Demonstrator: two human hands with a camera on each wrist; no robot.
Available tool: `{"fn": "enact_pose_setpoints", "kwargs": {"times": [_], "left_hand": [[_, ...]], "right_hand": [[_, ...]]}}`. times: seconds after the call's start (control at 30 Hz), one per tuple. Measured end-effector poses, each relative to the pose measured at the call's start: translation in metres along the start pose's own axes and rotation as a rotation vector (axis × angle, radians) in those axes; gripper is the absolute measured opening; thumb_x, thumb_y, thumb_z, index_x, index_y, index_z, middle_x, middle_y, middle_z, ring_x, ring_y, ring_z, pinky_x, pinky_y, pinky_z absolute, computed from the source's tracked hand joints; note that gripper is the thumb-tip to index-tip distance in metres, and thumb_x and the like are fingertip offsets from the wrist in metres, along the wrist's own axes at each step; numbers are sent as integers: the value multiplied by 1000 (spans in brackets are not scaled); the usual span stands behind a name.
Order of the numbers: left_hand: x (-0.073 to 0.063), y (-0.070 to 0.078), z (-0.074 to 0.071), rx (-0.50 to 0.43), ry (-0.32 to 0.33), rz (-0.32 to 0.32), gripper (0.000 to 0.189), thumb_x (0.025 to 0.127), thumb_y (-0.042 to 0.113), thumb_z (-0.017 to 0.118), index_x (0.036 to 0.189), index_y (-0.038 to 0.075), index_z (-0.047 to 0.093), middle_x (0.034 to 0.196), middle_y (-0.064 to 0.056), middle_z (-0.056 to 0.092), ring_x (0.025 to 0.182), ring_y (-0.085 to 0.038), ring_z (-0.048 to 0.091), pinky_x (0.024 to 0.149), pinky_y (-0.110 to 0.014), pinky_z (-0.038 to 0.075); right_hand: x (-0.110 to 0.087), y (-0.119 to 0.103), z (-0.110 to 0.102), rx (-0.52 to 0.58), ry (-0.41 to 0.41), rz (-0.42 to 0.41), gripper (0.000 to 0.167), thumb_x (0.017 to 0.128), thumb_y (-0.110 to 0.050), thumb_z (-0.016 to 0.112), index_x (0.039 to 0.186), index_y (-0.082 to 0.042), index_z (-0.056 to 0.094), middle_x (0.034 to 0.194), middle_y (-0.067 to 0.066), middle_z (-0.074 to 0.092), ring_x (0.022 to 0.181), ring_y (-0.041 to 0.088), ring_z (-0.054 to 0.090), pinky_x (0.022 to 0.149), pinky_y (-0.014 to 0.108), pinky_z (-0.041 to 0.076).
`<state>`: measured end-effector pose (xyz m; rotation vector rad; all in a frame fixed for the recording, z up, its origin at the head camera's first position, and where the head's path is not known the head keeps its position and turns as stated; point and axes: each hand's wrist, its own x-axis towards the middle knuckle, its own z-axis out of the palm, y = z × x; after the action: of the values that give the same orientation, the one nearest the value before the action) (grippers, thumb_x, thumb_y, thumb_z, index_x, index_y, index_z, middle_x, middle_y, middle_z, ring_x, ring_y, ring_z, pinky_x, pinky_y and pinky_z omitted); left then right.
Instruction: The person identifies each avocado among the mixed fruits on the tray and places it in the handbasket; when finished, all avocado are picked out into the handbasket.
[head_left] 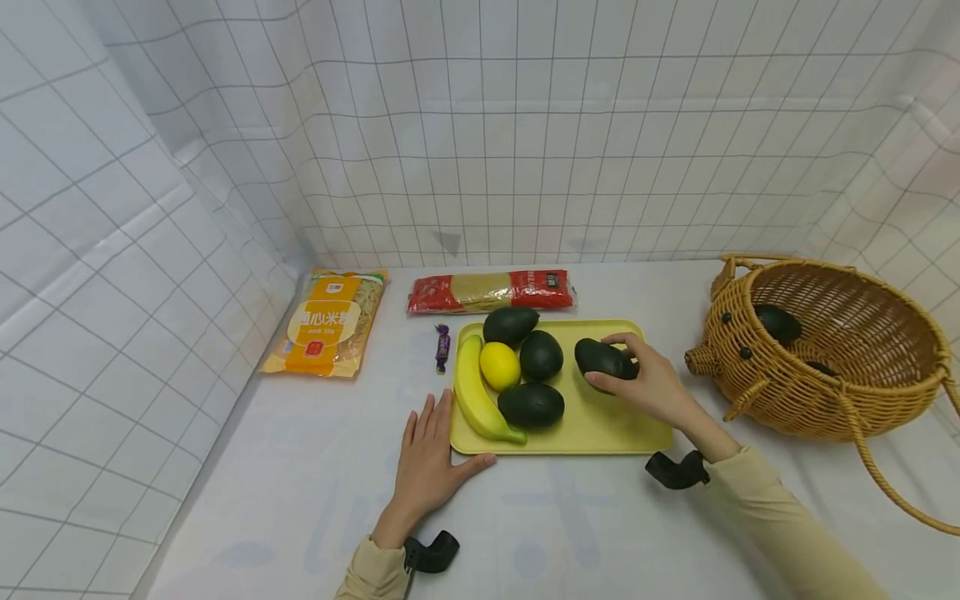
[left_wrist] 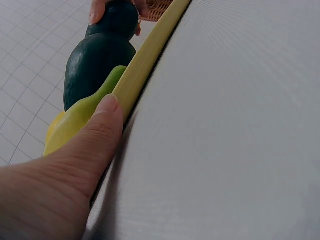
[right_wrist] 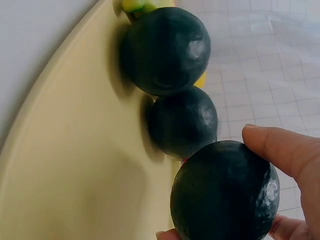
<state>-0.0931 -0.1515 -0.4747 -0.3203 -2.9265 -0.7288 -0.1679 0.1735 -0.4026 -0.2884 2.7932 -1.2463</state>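
Note:
My right hand [head_left: 651,385] grips a dark green avocado [head_left: 602,358] over the right half of the yellow tray [head_left: 615,429]. In the right wrist view this avocado [right_wrist: 225,192] sits between thumb and fingers, seemingly raised off the tray. My left hand [head_left: 429,467] lies with straight fingers at the tray's near left corner, its thumb [left_wrist: 100,125] touching the rim. On the tray's left half rest a banana [head_left: 474,392], a lemon [head_left: 499,367] and three more avocados, one at the back [head_left: 510,325], one central [head_left: 541,356] and one near the front [head_left: 531,405].
A wicker basket [head_left: 810,400] shaped like an animal stands at the right, with dark avocados [head_left: 777,323] inside and a long handle reaching forward. Behind the tray lies a red noodle packet [head_left: 491,292]. Left of it are a purple-wrapped candy [head_left: 442,348] and an orange pasta bag [head_left: 326,325].

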Motion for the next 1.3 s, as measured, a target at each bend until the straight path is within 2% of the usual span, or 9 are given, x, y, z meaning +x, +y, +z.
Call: {"fn": "enact_pose_setpoints", "kwargs": {"times": [0.2,0.4,0.53,0.73,0.97,1.3], "left_hand": [[0,0,0,-3,1,0,111,76,65,65,151,1,15,153,-16,25,142,-29,11,113,-47,2],[0,0,0,-6,11,10,111,76,63,66,151,0,16,153,-16,25,142,-29,12,113,-48,3],[0,-1,1,4,19,20,111,75,63,67,151,-1,16,153,-16,25,142,-30,12,112,-48,4],[0,-1,1,-2,15,18,111,75,64,66,151,0,15,153,-16,24,142,-29,12,112,-48,4],[0,0,0,-4,15,18,111,76,63,67,151,0,16,152,-17,25,142,-30,12,112,-49,4],[0,1,-1,-10,11,16,111,76,64,66,151,0,16,152,-17,25,142,-30,12,112,-49,4]], "right_hand": [[2,-10,-7,9,27,-37,66,80,-52,71,131,-17,49,123,18,53,111,32,48,81,49,44],[6,-21,-12,3,60,-57,65,79,-52,72,131,-19,48,115,14,54,95,28,51,68,39,45],[8,-31,-16,14,90,-73,65,80,-49,73,130,-17,47,114,15,54,91,28,52,65,37,45],[12,-44,-27,47,119,-111,62,81,-42,73,129,-12,45,118,18,52,91,31,53,65,38,46],[19,-58,-49,13,188,-167,63,82,-40,73,129,-11,45,122,18,51,91,31,52,66,39,45],[22,-70,-78,-24,249,-159,66,81,-43,73,131,-11,44,127,18,48,94,32,53,63,40,45]]}}
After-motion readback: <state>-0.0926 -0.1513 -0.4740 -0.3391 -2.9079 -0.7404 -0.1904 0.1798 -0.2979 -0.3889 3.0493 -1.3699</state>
